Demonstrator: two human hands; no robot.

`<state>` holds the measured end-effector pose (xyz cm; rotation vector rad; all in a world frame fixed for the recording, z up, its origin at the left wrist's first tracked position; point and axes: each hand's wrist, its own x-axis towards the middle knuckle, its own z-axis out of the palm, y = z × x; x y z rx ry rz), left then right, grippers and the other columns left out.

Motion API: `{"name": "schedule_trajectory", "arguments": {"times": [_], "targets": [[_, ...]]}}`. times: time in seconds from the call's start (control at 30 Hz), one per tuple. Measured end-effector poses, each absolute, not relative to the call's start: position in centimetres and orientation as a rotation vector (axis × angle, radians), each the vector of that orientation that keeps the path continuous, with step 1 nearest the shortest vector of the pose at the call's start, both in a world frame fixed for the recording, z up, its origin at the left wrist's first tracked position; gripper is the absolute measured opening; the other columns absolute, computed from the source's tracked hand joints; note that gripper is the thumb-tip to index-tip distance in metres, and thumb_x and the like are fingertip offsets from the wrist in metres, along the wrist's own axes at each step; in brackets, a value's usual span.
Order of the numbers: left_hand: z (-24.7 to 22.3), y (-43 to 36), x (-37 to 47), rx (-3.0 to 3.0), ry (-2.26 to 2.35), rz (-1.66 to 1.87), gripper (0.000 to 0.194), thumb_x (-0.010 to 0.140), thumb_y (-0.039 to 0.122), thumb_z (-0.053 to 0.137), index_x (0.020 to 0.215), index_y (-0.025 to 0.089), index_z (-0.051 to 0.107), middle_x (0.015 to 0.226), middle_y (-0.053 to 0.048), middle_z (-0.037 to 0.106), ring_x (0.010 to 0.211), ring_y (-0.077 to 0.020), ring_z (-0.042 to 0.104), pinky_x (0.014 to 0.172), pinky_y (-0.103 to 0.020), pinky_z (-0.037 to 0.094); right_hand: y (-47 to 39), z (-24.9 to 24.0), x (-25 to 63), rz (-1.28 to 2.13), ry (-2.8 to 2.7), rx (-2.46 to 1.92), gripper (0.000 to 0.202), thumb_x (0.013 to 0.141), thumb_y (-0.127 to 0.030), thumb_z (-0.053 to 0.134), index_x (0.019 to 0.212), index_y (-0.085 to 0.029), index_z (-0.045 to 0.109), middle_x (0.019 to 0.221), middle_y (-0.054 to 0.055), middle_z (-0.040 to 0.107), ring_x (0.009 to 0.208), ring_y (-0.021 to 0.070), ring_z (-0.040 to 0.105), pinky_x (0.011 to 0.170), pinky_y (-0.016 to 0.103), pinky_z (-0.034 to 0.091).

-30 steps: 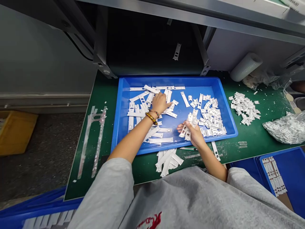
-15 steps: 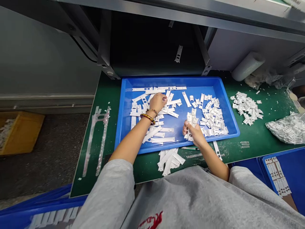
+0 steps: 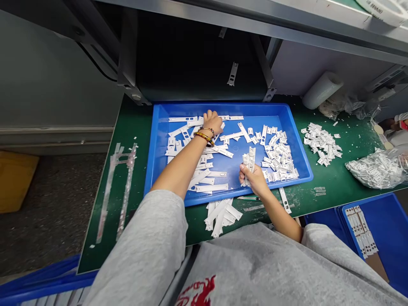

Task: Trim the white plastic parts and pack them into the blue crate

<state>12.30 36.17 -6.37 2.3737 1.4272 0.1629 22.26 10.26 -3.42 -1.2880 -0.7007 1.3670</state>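
Observation:
My left hand reaches into the blue tray, over its far left part. Its fingers curl down onto long white plastic strips that lie loosely across one another. The fingertips are hidden, so what they grip cannot be made out. My right hand is closed around a small bundle of white plastic strips, held upright above the tray's near side. Short white plastic clips are heaped in the tray to the right of that hand.
White strips lie in front of the tray beside a green pen-like tool. To the right are a clip pile and a plastic bag of clips. A dark conveyor belt stands behind; a metal shelf edge hangs overhead.
My left hand has moved farther back in the tray. One loose strip near the middle now lies slanted against another. The bundle in my right hand stands straighter, and the whole view has shifted slightly.

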Motion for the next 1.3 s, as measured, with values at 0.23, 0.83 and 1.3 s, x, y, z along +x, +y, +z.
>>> {"name": "schedule_trajectory", "arguments": {"times": [0.23,0.83,1.3], "targets": [[-2.7,33.3,7.9,1.783,1.059,0.833,0.038,0.078,0.021,0.071,0.113,0.018,0.058,0.094,-0.005,0.065,0.085,-0.0179,0.063,0.081,-0.033,0.055,10.3,-4.1,22.2,1.18,-0.775,-1.415,0.042,0.071,-0.052,0.078,0.061,-0.019,0.053,0.05,-0.005,0.053,0.045,0.0076,0.046,0.05,0.023,0.039],[2.7,17.6,3.8,1.548,0.914,0.931,0.039,0.08,0.029,0.066,0.115,0.013,0.074,0.098,-0.009,0.077,0.085,-0.0191,0.071,0.085,-0.033,0.061,10.7,0.4,18.5,1.617,-0.746,-0.946,0.051,0.065,-0.054,0.085,0.068,-0.021,0.046,0.06,-0.005,0.06,0.047,0.0074,0.049,0.047,0.022,0.042],[3.5,18.4,2.7,1.829,1.056,0.714,0.024,0.075,0.031,0.064,0.09,0.018,0.078,0.087,-0.005,0.075,0.07,-0.0173,0.062,0.07,-0.03,0.054,10.0,0.0,19.4,1.766,-0.564,-0.977,0.044,0.072,-0.054,0.078,0.079,-0.02,0.052,0.066,-0.004,0.061,0.045,0.0052,0.045,0.043,0.02,0.041]]}}
